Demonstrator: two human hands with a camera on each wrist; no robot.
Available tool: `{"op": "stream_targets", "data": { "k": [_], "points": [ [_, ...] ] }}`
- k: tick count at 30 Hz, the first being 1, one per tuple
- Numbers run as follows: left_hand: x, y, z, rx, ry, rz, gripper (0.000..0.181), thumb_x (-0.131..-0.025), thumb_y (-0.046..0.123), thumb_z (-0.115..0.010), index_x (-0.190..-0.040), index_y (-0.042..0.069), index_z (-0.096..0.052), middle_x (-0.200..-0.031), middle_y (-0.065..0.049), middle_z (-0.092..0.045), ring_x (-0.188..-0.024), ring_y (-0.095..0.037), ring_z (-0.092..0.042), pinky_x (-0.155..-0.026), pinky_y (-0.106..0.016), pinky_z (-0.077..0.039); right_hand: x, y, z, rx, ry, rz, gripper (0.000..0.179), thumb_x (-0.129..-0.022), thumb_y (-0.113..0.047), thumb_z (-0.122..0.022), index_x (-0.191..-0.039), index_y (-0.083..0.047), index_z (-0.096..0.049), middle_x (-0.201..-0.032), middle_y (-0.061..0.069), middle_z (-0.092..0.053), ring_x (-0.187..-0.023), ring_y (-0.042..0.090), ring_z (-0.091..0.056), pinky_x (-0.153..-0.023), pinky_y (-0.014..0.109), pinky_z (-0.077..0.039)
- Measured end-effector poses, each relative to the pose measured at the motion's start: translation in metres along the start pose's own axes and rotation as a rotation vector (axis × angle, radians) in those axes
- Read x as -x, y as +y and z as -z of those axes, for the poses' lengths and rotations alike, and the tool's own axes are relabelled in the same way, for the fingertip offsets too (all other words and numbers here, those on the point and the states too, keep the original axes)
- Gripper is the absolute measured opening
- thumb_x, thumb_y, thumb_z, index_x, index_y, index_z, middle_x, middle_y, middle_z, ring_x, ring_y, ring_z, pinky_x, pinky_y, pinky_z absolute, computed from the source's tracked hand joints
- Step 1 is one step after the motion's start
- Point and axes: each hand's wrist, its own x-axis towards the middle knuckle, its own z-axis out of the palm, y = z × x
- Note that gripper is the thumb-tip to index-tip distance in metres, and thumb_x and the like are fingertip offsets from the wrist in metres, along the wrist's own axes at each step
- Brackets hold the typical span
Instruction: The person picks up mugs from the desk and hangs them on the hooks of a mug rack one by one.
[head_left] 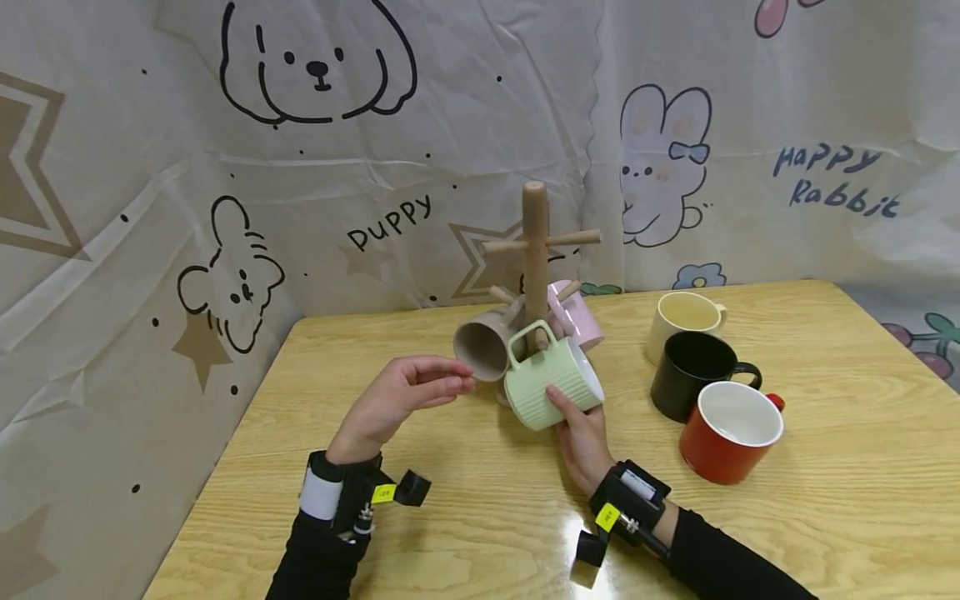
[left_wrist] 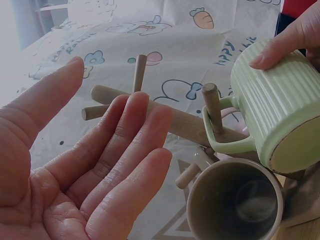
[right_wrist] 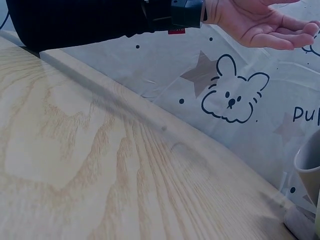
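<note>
A pale green ribbed mug is tilted on its side at the front of a wooden mug rack. My right hand grips its body, thumb across the ribs. In the left wrist view the green mug's handle loops around a peg of the rack. My left hand holds nothing; its fingers are extended beside a taupe mug that hangs on the rack's left side. Behind the green mug, a pink mug hangs on the right. The right wrist view does not show the right hand.
To the right on the wooden table stand a cream mug, a black mug and a red mug, close together. The rack's upper pegs bear no mugs. A printed cloth hangs behind the table.
</note>
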Motion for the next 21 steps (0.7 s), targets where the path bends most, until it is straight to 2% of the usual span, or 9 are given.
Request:
{"op": "stream_targets", "data": {
  "k": [6, 9, 13, 15, 17, 21],
  "points": [
    [0.002, -0.001, 0.0, 0.008, 0.005, -0.001, 0.041, -0.088, 0.022, -0.062, -0.117, -0.007, -0.056, -0.109, -0.006, -0.067, -0.101, -0.011, -0.063, -0.092, -0.03, -0.049, 0.002, 0.002, -0.001, -0.045, -0.001, 0.038, 0.038, -0.086, 0.002, -0.053, -0.118, -0.015, -0.043, -0.106, -0.008, -0.056, -0.098, 0.005, -0.056, -0.089, 0.02, -0.046],
    [0.002, -0.001, 0.001, 0.005, 0.007, -0.004, 0.041, -0.089, 0.021, -0.061, -0.118, -0.008, -0.055, -0.108, -0.005, -0.067, -0.101, -0.011, -0.063, -0.091, -0.029, -0.05, 0.003, 0.0, -0.001, -0.022, 0.023, 0.038, 0.039, -0.088, 0.0, -0.052, -0.123, -0.012, -0.039, -0.11, -0.006, -0.054, -0.101, 0.006, -0.054, -0.091, 0.02, -0.044],
    [0.001, -0.002, 0.002, -0.003, 0.004, -0.006, 0.041, -0.089, 0.021, -0.061, -0.118, -0.007, -0.055, -0.108, -0.004, -0.067, -0.101, -0.011, -0.063, -0.092, -0.03, -0.049, 0.006, -0.011, 0.002, 0.092, 0.114, 0.037, 0.056, -0.093, -0.021, -0.048, -0.14, -0.007, -0.021, -0.135, 0.005, -0.036, -0.121, 0.012, -0.038, -0.108, 0.027, -0.029],
    [0.001, -0.001, 0.003, -0.007, 0.005, -0.01, 0.042, -0.089, 0.021, -0.061, -0.118, -0.007, -0.055, -0.107, -0.003, -0.068, -0.101, -0.011, -0.063, -0.092, -0.03, -0.049, 0.006, -0.018, 0.006, 0.155, 0.162, 0.054, 0.067, -0.093, -0.033, -0.046, -0.144, -0.006, -0.011, -0.146, 0.009, -0.021, -0.133, 0.016, -0.025, -0.114, 0.03, -0.017],
    [0.002, 0.0, 0.005, -0.007, 0.011, -0.014, 0.041, -0.089, 0.021, -0.061, -0.119, -0.007, -0.055, -0.107, -0.002, -0.068, -0.101, -0.011, -0.063, -0.092, -0.03, -0.049, 0.004, -0.027, 0.01, 0.233, 0.201, 0.079, 0.073, -0.092, -0.041, -0.043, -0.145, -0.006, -0.007, -0.151, 0.011, -0.01, -0.138, 0.019, -0.015, -0.117, 0.034, -0.008],
    [0.004, 0.002, 0.01, -0.008, 0.032, -0.029, 0.041, -0.089, 0.02, -0.061, -0.119, -0.007, -0.055, -0.107, -0.003, -0.068, -0.1, -0.01, -0.064, -0.092, -0.029, -0.049, -0.001, -0.043, 0.015, 0.349, 0.244, 0.16, 0.07, -0.091, -0.039, -0.044, -0.145, -0.009, -0.011, -0.152, 0.01, -0.011, -0.14, 0.02, -0.013, -0.117, 0.038, -0.009]
  ]
}}
